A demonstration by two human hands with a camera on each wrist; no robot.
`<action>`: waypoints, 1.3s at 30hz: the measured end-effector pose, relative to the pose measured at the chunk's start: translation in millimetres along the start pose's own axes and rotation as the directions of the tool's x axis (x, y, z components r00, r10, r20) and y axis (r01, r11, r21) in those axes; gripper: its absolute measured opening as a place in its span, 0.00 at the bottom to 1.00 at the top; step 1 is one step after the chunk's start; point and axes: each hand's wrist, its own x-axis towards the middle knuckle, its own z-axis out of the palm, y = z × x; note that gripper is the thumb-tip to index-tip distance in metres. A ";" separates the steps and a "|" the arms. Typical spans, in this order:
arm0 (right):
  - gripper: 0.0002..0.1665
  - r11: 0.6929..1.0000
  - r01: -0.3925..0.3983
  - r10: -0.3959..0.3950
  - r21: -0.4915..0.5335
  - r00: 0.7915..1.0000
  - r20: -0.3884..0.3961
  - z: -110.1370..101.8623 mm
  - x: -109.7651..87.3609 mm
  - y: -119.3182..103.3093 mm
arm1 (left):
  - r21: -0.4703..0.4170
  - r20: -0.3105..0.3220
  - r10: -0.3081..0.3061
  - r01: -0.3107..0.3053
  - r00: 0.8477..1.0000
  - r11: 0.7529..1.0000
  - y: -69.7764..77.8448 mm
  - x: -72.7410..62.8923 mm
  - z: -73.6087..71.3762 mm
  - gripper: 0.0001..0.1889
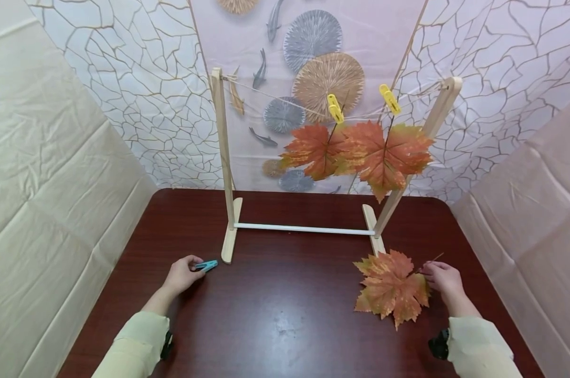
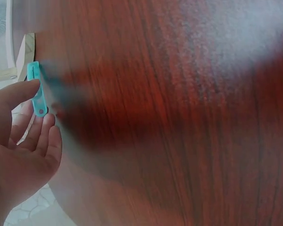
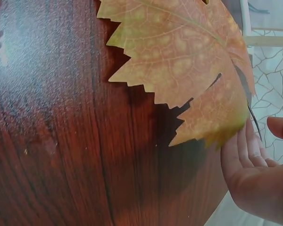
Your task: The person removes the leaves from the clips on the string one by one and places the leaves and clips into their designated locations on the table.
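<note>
My left hand [image 1: 181,275] pinches a turquoise clothespin [image 1: 206,265] low over the table, near the rack's left foot. In the left wrist view the thumb presses against the clothespin [image 2: 37,89]. On the right, an orange-red maple leaf [image 1: 392,287] lies low over the tabletop, its thin stem pointing up and right. My right hand [image 1: 444,281] is at that stem. The right wrist view shows the stem [image 3: 254,120] between thumb and fairly straight fingers, with a gap beside the thumb.
A wooden rack [image 1: 223,152] with a white crossbar [image 1: 304,229] stands at the back. Two maple leaves hang from its string by yellow clothespins [image 1: 335,108], overlapping each other. The dark brown table [image 1: 285,294] reaches to a patterned cloth backdrop [image 1: 124,94].
</note>
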 end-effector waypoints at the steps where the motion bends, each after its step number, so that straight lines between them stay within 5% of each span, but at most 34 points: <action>1: 0.29 1.000 -0.010 0.010 0.001 1.000 -0.005 -0.4 2.1 2.0 | 0.007 0.000 -0.001 0.001 1.000 1.000 -0.5 -0.2 0.4 0.14; 10: 0.29 0.999 0.034 -0.034 0.004 0.999 0.008 -6.0 -4.0 1.7 | 0.041 -0.011 0.009 -0.008 1.000 0.999 0.1 0.1 -0.7 0.16; 18: 0.22 0.992 0.101 -0.104 0.072 0.994 0.033 -11.2 -7.5 -14.7 | -0.026 -0.006 0.007 -0.007 1.000 1.000 14.1 6.3 -20.5 0.20; 26: 0.18 0.945 0.211 -0.228 0.252 0.973 0.041 -28.4 56.7 5.6 | -0.145 -0.019 0.082 -0.084 0.996 0.986 45.2 20.0 -52.0 0.24; 28: 0.20 0.945 0.231 -0.244 0.233 0.969 0.029 -28.7 59.9 -3.0 | -0.171 -0.028 0.101 -0.105 0.994 0.980 55.4 23.1 -59.8 0.25; 36: 0.01 0.903 0.340 -0.363 0.263 0.931 0.042 -9.5 -21.9 -96.7 | -0.243 -0.046 0.172 -0.178 0.984 0.954 101.5 32.4 -84.5 0.25; 39: 0.05 0.884 0.363 -0.394 0.295 0.917 0.055 -5.0 -36.0 -118.0 | -0.262 -0.031 0.199 -0.200 0.980 0.944 119.4 35.0 -90.4 0.26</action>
